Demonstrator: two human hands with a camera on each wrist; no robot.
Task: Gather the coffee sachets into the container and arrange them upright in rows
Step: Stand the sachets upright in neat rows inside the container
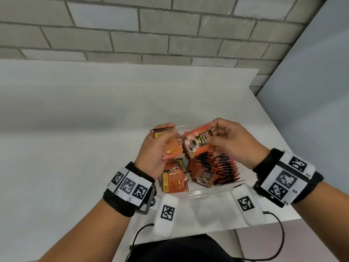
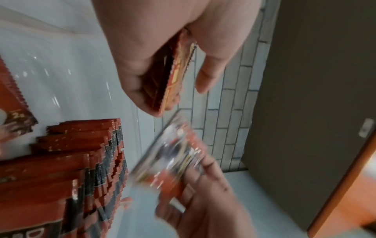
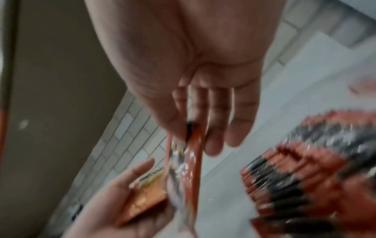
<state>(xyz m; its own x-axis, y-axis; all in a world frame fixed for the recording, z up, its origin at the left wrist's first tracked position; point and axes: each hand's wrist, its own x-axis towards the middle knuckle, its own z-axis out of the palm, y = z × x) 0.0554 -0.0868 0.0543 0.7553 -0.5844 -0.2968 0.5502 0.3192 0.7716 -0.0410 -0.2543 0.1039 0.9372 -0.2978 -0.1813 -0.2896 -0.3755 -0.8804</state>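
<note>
Crowding the container (image 1: 204,193), sachet rows (image 1: 222,168) flank loose sachets (image 1: 174,181).

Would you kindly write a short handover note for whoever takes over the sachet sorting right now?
Left hand: grips a small stack of orange sachets above the container.
Right hand: pinches one sachet beside that stack.
Done: a dark red row of sachets stands on edge, leaning, on the container's right side.
Left: the orange sachets lying loose at its left, plus those in hand, need standing in rows.
</note>
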